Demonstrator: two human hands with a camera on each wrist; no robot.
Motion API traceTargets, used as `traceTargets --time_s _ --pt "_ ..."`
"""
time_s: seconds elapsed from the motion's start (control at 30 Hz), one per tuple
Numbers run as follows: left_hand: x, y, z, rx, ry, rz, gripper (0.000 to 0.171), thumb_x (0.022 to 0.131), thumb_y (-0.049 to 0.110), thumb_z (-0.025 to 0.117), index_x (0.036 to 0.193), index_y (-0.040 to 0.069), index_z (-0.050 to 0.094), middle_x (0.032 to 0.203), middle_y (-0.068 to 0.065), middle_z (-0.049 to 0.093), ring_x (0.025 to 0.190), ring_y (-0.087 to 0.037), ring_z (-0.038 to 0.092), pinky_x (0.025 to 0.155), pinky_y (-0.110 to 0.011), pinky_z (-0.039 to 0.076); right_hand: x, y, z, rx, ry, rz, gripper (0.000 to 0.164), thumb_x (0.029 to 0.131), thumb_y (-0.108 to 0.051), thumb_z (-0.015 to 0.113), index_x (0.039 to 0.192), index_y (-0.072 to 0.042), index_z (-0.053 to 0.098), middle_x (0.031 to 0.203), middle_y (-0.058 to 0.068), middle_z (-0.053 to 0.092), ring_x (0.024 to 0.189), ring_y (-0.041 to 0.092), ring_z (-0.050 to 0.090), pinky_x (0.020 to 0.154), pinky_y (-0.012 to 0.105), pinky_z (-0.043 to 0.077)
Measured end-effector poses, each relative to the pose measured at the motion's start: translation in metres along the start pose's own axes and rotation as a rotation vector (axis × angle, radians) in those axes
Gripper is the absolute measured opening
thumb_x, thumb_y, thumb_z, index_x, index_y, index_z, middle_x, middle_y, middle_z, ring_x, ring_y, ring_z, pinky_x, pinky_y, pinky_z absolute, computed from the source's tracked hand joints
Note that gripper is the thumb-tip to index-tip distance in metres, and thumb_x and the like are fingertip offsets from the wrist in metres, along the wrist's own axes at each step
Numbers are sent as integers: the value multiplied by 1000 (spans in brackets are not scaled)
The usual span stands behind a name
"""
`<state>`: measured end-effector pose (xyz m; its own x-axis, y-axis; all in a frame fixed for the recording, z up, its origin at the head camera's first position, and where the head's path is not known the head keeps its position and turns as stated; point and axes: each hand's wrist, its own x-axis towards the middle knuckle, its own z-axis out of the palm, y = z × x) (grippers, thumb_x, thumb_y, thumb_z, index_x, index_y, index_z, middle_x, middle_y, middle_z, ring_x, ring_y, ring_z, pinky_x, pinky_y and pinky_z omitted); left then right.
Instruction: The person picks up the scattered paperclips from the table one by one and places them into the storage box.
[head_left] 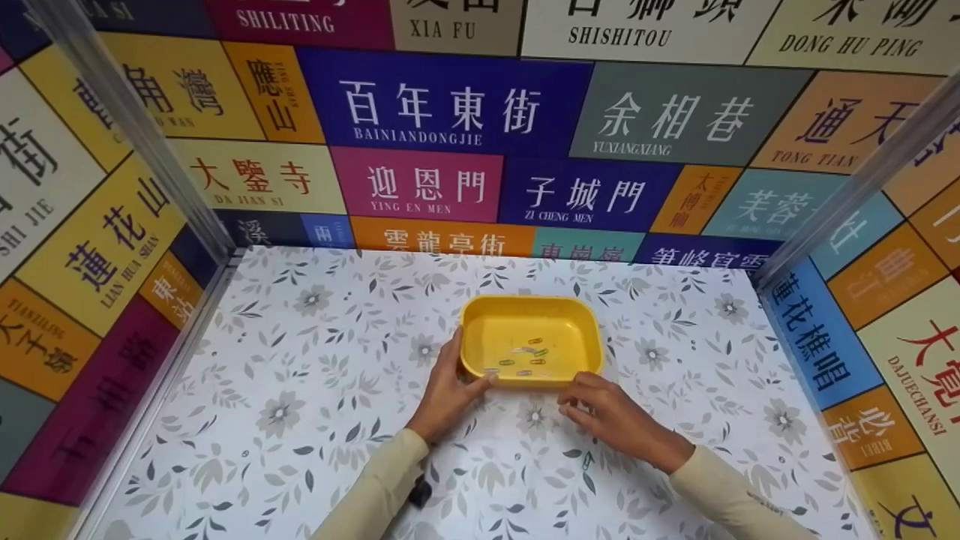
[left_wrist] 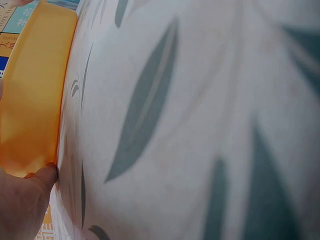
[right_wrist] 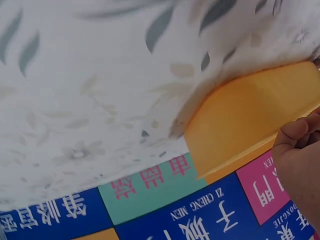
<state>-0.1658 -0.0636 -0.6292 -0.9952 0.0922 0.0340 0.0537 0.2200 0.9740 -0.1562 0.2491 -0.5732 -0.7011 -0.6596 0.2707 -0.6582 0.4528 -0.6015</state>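
A shallow yellow plastic box (head_left: 531, 306) stands on the patterned table, with several small coloured paper clips (head_left: 538, 361) scattered over its floor. My left hand (head_left: 448, 386) grips the box's near left corner, fingers along the left wall and thumb at the front. In the left wrist view that thumb (left_wrist: 47, 175) presses low on the yellow wall. My right hand (head_left: 619, 416) is at the near right corner, fingers curled by the rim. The right wrist view shows its thumb and fingers bunched together; whether they pinch anything is hidden. A green paper clip (head_left: 587, 460) lies below the right hand.
White tabletop (head_left: 360, 315) with a grey leaf and flower print surrounds the box. Colourful panels of Chinese lettering (head_left: 450, 105) rise behind and at both sides. Clear upright strips stand at the left corner (head_left: 180, 180) and the right corner (head_left: 832, 217).
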Motion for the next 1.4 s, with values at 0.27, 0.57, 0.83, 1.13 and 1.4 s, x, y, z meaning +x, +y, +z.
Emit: traceTargets --time_s 0.27,0.57,0.83,1.13,1.4 --pt "0 2 -1 11 2 -33 113 95 27 86 179 21 11 181 -9 24 165 -23 29 135 -40 23 -30 2 11 35 -1 24 8 99 -3 80 105 -7 78 100 -3 67 89 11 65 75 29 58" --pt "0 0 1 -17 0 1 112 96 24 87 179 17 12 180 -14 25 164 -29 32 134 -42 26 -55 8 16 52 16 13 14 95 1 83 102 -10 80 95 -5 64 85 7 62 71 23 56" --pt "1 -1 0 -32 3 -4 111 96 25 87 179 19 13 180 -13 25 164 -29 32 134 -43 27 -73 14 22 38 9 -28 16 94 0 83 105 -13 81 98 -6 66 88 7 63 76 22 56" --pt "1 -2 0 -25 4 1 111 96 26 87 179 20 12 180 -13 24 164 -29 32 134 -45 26 -82 20 23 -40 46 -81 25 90 6 85 106 -12 82 102 -5 66 92 9 63 81 16 51" --pt "0 -3 -1 -20 -7 -17 112 96 25 86 179 22 11 181 -10 23 164 -26 32 134 -40 26 -83 20 23 -96 27 -103 27 89 7 85 107 -12 83 102 -5 64 93 9 62 82 17 51"
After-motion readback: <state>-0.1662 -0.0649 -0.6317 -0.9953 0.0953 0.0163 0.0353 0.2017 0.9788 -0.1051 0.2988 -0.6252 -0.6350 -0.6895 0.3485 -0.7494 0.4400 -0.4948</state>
